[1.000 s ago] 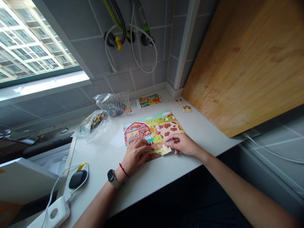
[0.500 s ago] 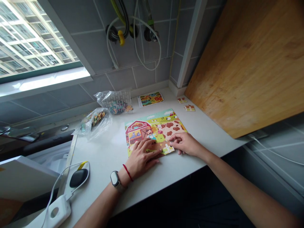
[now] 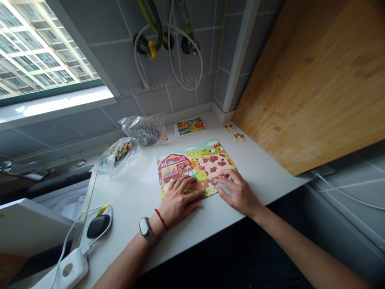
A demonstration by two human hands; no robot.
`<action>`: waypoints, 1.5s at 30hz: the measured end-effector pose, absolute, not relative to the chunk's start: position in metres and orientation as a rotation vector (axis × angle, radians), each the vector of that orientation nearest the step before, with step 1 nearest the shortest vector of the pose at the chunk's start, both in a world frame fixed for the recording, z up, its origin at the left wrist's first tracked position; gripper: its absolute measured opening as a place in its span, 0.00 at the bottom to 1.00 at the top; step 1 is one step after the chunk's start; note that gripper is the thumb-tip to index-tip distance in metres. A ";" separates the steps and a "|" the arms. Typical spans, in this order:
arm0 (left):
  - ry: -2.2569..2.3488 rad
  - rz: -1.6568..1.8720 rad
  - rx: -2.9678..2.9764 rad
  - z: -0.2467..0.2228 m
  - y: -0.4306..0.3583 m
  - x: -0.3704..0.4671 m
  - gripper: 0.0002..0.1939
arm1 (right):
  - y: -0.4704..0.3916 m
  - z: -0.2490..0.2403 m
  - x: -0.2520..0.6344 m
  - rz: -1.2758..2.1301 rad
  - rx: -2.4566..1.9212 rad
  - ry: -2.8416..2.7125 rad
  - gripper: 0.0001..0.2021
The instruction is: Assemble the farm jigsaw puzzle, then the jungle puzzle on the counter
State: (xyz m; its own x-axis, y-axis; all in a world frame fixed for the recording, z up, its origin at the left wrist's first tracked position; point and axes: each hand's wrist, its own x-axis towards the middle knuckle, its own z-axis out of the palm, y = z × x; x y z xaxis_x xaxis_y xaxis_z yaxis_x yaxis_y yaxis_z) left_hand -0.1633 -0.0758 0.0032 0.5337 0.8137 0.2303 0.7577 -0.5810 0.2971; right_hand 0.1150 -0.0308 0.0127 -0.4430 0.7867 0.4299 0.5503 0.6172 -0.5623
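Note:
A farm jigsaw puzzle (image 3: 201, 161) with a red barn and a brown-spotted cow lies flat on the white counter (image 3: 129, 216). My left hand (image 3: 179, 196) rests palm down across its lower left part, fingers stretched out and covering some of the picture. Over the lower right edge is my right hand (image 3: 237, 192), thumb and index finger apart, the fingertips at a white-fence puzzle piece (image 3: 211, 188). Two small groups of loose pieces lie beyond the puzzle: one group (image 3: 238, 137) nearer, the other (image 3: 229, 127) against the wooden board.
Two clear plastic bags, one with teal pieces (image 3: 148, 136) and one with yellowish pieces (image 3: 122, 152), lie at the back left. A picture card (image 3: 190, 127) is behind the puzzle. A wooden board (image 3: 319, 88) leans at right. A black puck (image 3: 98, 226) and white power strip (image 3: 70, 269) sit at left.
My right hand has opened its thumb and index finger from a pinch at the fence piece and turned slightly. My left hand stays in place. The view has shifted a little.

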 end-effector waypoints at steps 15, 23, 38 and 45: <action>1.363 0.542 2.611 0.002 -0.076 -0.162 0.23 | -0.031 0.007 0.110 0.264 -1.007 -2.465 0.20; 1.363 0.527 2.592 0.002 -0.076 -0.163 0.24 | -0.027 0.005 0.114 0.314 -0.999 -2.326 0.17; 1.241 0.847 2.395 0.016 -0.067 -0.181 0.13 | 0.071 0.015 0.169 0.344 -1.306 -2.106 0.12; 1.297 0.930 2.413 0.016 -0.067 -0.189 0.13 | 0.179 0.041 0.196 0.268 -1.733 -2.443 0.24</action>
